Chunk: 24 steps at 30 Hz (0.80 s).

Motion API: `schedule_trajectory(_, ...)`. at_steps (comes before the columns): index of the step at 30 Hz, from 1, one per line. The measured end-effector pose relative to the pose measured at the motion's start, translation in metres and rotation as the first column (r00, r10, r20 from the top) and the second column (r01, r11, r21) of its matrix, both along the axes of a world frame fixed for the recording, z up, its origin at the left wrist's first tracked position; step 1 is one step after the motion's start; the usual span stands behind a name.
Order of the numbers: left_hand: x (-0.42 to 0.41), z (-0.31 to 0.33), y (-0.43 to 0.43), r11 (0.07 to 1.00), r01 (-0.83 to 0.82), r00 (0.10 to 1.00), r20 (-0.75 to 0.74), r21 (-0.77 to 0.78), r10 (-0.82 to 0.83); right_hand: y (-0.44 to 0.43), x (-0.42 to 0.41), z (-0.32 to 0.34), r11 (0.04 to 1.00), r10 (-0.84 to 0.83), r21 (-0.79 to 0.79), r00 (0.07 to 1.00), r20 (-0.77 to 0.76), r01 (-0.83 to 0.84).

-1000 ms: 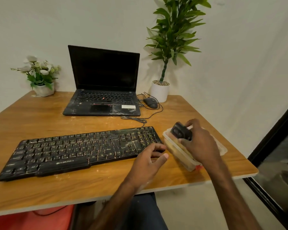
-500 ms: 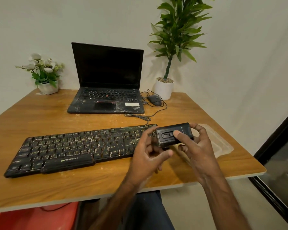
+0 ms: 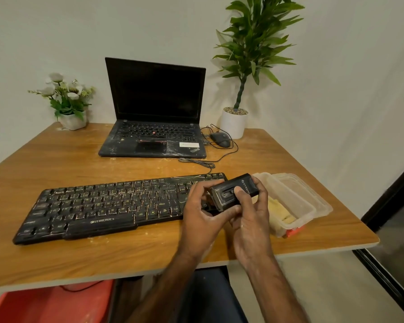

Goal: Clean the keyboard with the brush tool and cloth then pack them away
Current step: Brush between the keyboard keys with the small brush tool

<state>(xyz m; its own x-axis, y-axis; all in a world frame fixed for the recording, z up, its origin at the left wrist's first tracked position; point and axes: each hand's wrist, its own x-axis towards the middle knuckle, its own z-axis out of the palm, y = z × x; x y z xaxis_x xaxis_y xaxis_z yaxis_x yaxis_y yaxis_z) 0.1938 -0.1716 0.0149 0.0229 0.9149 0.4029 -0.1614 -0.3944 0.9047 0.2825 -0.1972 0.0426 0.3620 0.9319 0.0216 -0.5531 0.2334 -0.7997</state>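
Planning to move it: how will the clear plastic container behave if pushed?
Likely light and easy to slide: the plastic container looks thin-walled, holding a yellow cloth. It sits near the table edge, so a shove might send it off.

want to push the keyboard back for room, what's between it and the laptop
Head view: a looped cable lies on the table between keyboard and laptop.
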Motion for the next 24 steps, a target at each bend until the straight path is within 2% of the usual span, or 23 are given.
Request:
schedule_trajectory(9, 0.0, -0.007, 0.005, 0.997, -0.052, 0.994, -0.091, 0.059, 0.058, 0.001, 0.01, 0.0, 0.999, 0.029, -0.025, 1.0, 0.008, -0.029)
schedule_trajectory(14, 0.0, -0.01, 0.005, 0.99, -0.112, 0.969, -0.213, 0.086, 0.128, 0.0, 0.011, -0.006, 0.996, 0.056, -0.064, 0.998, -0.034, -0.058)
schedule_trajectory(18, -0.001, -0.011, 0.004, 0.98, -0.147, 0.933, -0.311, 0.133, 0.183, -0.003, 0.016, -0.006, 0.992, 0.102, -0.081, 0.994, 0.026, -0.1)
schedule_trajectory(22, -0.002, -0.007, 0.0, 0.977, -0.13, 0.911, -0.369, 0.169, 0.185, -0.003, 0.018, -0.005, 0.993, 0.098, -0.076, 0.993, 0.058, -0.094)
schedule_trajectory(24, -0.012, -0.003, -0.005, 0.99, -0.051, 0.869, -0.483, 0.134, 0.11, -0.003, 0.018, -0.009, 0.993, 0.09, -0.084, 0.993, 0.076, -0.084)
